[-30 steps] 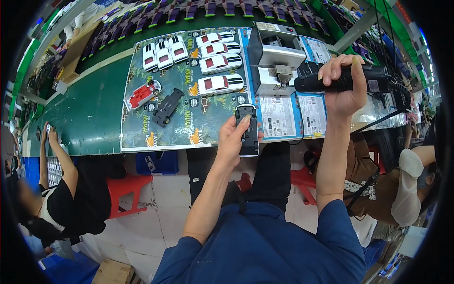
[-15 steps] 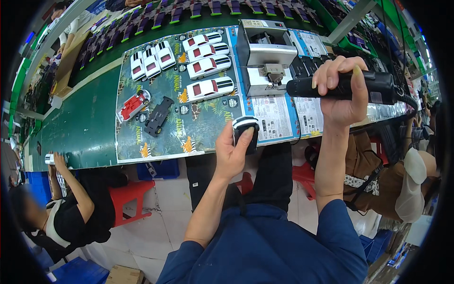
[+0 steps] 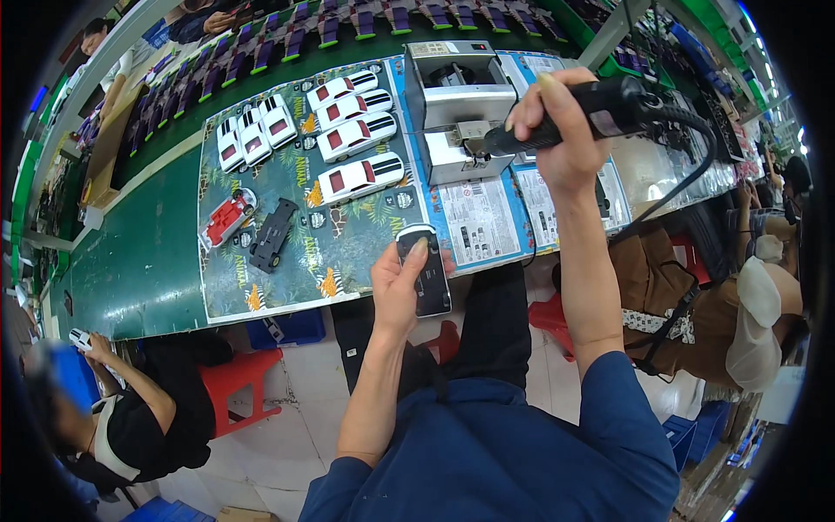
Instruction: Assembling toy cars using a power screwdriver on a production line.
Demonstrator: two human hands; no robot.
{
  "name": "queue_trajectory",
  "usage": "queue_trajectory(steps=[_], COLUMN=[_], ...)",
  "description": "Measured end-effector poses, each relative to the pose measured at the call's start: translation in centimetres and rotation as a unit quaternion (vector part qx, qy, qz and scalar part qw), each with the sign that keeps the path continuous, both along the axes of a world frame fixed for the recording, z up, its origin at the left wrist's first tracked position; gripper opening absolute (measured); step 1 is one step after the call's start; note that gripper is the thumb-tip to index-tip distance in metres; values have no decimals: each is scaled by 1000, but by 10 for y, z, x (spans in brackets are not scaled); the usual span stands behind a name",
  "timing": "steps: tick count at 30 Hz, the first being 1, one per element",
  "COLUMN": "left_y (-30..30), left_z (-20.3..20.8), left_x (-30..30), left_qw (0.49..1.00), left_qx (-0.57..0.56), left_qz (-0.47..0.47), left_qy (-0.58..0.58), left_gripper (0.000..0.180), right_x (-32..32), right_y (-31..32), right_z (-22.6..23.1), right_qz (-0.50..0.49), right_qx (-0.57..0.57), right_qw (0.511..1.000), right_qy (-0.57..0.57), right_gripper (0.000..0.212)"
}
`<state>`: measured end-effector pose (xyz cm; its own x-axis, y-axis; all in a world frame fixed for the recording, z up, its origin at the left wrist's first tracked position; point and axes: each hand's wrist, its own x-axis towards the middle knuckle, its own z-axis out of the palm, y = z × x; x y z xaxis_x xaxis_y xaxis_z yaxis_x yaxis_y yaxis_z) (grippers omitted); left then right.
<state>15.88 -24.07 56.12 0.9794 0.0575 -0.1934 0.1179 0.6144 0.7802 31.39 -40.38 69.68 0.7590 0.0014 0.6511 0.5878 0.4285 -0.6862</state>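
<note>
My left hand [image 3: 394, 291] grips a toy car [image 3: 433, 287] at the table's front edge, its black underside turned up and a strip of white body showing at the far end. In my right hand [image 3: 574, 143] is a black electric screwdriver [image 3: 613, 106], held nearly level with its cable trailing right. The screwdriver's tip is at the front of a metal screw feeder [image 3: 458, 106]; whether a screw sits on it is too small to tell. Left of the feeder lie several white toy cars [image 3: 361, 177] with black stripes. A red car part [image 3: 228, 221] lies beside a black car chassis [image 3: 273, 235].
A printed sheet [image 3: 348, 252] covers part of the green table [image 3: 139, 270]. Behind it runs a row of purple and black pieces [image 3: 328, 30]. At the left, a co-worker [image 3: 143, 391] handles a white car. A red stool [image 3: 239, 389] stands below the table.
The screwdriver has tilted, its tip shifting left and down against the feeder. The toy car in my left hand now shows more of its black underside. The whole view has shifted slightly.
</note>
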Motion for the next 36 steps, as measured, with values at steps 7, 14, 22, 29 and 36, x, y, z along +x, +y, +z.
queue_trajectory(steps=[7,14,22,29,36], left_y=[2,5,2,3,2], left_z=[1,3,5,6,-1], left_x=[9,15,17,16,13], left_qw=[999,999,999,999,999], left_qx=[-16,-27,0,6,-1], left_qz=[-16,-20,-34,-38,-38], left_qy=[37,39,24,38,29], left_gripper=[17,20,25,24,23], right_x=[7,12,-46,-58,-61], right_y=[12,22,18,46,54], right_z=[-4,10,-1,-19,-27], right_qz=[-39,-46,179,173,185], right_qx=[-57,-160,-13,22,-83], right_qw=[998,985,980,978,974], right_qy=[-9,39,82,114,102], right_gripper=[15,24,22,17,17])
